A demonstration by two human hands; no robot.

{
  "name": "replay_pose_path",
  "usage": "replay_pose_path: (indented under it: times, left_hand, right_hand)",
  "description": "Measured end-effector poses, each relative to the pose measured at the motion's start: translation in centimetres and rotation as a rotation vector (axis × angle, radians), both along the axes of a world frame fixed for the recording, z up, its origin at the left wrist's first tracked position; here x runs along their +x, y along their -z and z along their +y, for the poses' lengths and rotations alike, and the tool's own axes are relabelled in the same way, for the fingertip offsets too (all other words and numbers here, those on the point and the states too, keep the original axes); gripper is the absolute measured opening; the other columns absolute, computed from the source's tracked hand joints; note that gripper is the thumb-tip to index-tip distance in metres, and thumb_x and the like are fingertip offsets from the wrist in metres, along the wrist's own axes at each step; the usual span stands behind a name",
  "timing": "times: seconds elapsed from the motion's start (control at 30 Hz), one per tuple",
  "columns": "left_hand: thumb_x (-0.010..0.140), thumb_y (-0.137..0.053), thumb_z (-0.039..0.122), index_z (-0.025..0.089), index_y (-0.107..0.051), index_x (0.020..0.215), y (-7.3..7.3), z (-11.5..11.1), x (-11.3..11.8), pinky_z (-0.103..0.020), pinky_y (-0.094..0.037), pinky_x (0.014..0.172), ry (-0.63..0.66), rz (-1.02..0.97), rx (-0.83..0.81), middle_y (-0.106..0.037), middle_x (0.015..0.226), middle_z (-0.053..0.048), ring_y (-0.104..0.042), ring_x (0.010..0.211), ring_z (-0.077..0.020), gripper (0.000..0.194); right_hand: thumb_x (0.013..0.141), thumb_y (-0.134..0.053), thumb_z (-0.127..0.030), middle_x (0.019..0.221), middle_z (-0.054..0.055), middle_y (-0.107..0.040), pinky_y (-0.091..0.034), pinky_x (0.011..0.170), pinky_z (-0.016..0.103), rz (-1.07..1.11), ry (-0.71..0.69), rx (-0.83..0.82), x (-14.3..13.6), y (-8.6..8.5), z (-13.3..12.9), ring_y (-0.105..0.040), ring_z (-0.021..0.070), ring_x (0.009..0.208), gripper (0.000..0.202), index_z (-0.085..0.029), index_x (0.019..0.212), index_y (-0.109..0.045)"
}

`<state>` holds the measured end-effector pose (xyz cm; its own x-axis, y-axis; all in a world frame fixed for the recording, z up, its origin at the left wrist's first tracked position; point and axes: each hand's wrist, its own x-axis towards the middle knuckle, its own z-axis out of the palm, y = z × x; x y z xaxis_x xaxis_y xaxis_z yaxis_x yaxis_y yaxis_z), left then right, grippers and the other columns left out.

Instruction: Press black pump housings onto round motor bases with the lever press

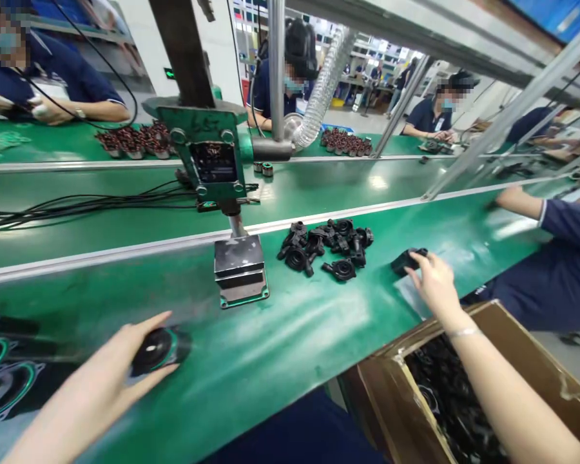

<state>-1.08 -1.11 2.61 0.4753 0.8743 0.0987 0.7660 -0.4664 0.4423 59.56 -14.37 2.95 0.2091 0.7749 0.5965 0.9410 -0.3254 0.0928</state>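
My left hand is wrapped round a black cylindrical housing with a green ring at its end, low over the green work surface at the left. On the right, my right hand has its thumb and fingers on a black part, beside a pale sheet on the surface. A press stands between my hands, above a metal block. Right of the block lies a pile of black plastic covers.
Several black housings with green rings stand at the far left. An open cardboard box holding black parts is below my right forearm. Another person's arm reaches in at the right. Cables and copper-wound parts lie beyond the rail.
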Motion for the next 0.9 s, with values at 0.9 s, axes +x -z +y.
replay_pose_path:
  times: [0.9]
  left_hand:
    - [0.069, -0.082, 0.025, 0.024, -0.035, 0.135, 3.3, -3.9, 13.3, -0.044, -0.046, 0.108, 0.100, -0.749, -0.516, -0.057, 0.131, -0.010, -0.054, 0.126, -0.0256, 0.081]
  right_hand:
    - [0.090, -0.043, -0.021, 0.131, 0.009, -0.049, -0.052, 0.105, 0.031, 0.156, -0.677, -0.337, -22.5, 2.8, 2.3, -0.042, 0.0139, 0.134, 0.037, -0.013, 0.126, -0.047]
